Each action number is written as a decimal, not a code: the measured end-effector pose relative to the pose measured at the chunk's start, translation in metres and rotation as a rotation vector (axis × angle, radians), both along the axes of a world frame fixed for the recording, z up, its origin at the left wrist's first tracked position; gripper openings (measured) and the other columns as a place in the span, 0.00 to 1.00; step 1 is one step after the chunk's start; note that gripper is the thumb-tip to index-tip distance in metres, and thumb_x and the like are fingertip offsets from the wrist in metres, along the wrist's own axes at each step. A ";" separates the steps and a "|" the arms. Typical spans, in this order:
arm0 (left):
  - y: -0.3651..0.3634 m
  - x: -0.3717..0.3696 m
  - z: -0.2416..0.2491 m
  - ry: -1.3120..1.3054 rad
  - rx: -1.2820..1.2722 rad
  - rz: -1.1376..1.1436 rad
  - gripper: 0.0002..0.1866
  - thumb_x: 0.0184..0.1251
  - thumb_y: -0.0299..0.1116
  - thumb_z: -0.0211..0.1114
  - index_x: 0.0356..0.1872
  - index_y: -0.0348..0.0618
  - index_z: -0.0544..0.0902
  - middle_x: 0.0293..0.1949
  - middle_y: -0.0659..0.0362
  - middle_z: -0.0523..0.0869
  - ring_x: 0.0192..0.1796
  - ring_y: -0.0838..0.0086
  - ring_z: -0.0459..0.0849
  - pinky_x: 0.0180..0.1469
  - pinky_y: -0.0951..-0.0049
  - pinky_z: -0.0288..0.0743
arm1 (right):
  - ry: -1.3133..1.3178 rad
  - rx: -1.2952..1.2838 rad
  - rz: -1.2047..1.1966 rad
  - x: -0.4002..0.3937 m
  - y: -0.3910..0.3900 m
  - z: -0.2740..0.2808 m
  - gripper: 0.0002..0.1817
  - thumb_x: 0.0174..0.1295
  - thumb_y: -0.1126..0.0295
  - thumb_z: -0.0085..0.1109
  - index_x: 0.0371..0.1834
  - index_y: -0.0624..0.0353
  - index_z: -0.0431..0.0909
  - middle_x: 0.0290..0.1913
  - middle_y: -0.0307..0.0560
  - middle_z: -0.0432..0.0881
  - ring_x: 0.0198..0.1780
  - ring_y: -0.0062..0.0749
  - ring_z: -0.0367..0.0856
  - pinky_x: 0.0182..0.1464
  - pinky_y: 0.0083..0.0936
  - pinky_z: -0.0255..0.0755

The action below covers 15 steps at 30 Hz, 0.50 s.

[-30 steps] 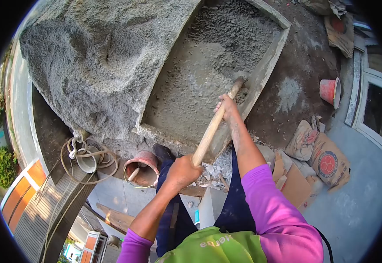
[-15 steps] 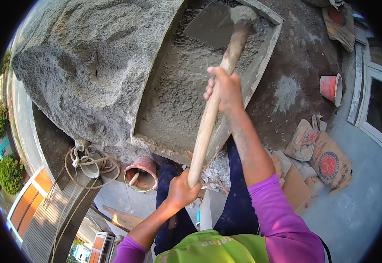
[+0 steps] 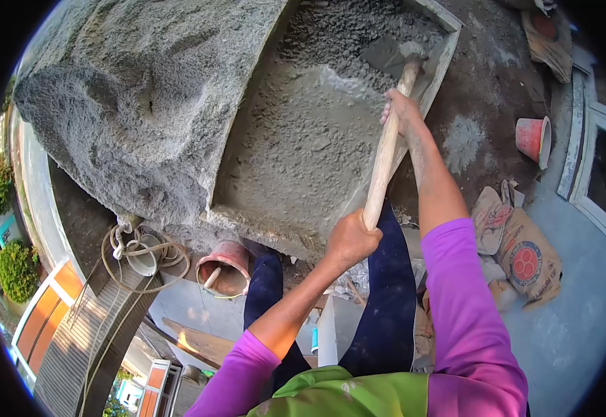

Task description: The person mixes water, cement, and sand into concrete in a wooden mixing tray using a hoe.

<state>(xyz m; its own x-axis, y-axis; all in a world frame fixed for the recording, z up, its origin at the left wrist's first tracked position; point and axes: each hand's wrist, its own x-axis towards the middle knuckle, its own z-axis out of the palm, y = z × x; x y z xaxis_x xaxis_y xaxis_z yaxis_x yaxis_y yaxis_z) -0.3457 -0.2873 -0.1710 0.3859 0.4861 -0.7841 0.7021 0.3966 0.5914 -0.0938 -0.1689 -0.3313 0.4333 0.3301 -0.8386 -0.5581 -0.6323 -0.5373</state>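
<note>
My left hand (image 3: 353, 240) is wrapped round the lower end of a pale wooden hoe handle (image 3: 385, 156). Higher up, my right hand (image 3: 404, 113) grips the same handle near the head. The hoe's flat grey blade (image 3: 385, 55) rests in wet cement mix (image 3: 296, 139), at the upper right of a shallow mixing trough (image 3: 237, 125). Part of the blade is sunk in the mix, and grey paste coats the top of the head.
A large heap of grey sand (image 3: 129, 104) lies left of the trough. Nearer me are a red bucket (image 3: 225, 260) and a coiled hose (image 3: 112, 260). At the right are another red bucket (image 3: 532, 139) and paper cement sacks (image 3: 525, 260).
Both hands and the hoe have moved to the right. The blade, raised over the mix before, is now lower and in it at the trough's right side.
</note>
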 end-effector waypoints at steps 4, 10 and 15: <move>-0.011 -0.074 0.027 0.105 0.006 -0.156 0.19 0.54 0.35 0.69 0.43 0.33 0.85 0.36 0.35 0.88 0.43 0.41 0.89 0.49 0.50 0.81 | 0.222 0.007 -0.125 -0.058 -0.052 -0.032 0.12 0.66 0.63 0.60 0.40 0.60 0.72 0.25 0.42 0.71 0.21 0.33 0.73 0.24 0.36 0.76; 0.000 -0.205 0.071 0.268 0.020 -0.266 0.18 0.54 0.38 0.69 0.42 0.34 0.85 0.35 0.37 0.88 0.42 0.40 0.88 0.48 0.50 0.81 | 0.382 -0.036 -0.284 -0.213 -0.102 -0.044 0.11 0.67 0.62 0.58 0.40 0.57 0.71 0.25 0.42 0.69 0.22 0.34 0.71 0.25 0.39 0.75; -0.013 -0.294 0.123 0.267 0.003 -0.221 0.12 0.55 0.35 0.70 0.35 0.36 0.83 0.28 0.37 0.86 0.36 0.39 0.87 0.39 0.49 0.80 | 0.386 -0.063 -0.336 -0.303 -0.111 0.048 0.11 0.67 0.63 0.58 0.41 0.58 0.73 0.26 0.42 0.71 0.23 0.33 0.73 0.26 0.40 0.76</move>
<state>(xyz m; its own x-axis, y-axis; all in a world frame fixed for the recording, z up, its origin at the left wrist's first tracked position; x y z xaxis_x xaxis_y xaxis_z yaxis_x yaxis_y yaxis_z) -0.6394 -0.2999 -0.0477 0.2632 0.4161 -0.8704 0.9009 0.2167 0.3760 -0.3968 -0.2804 -0.2834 0.1618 0.1691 -0.9722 -0.8861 -0.4087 -0.2186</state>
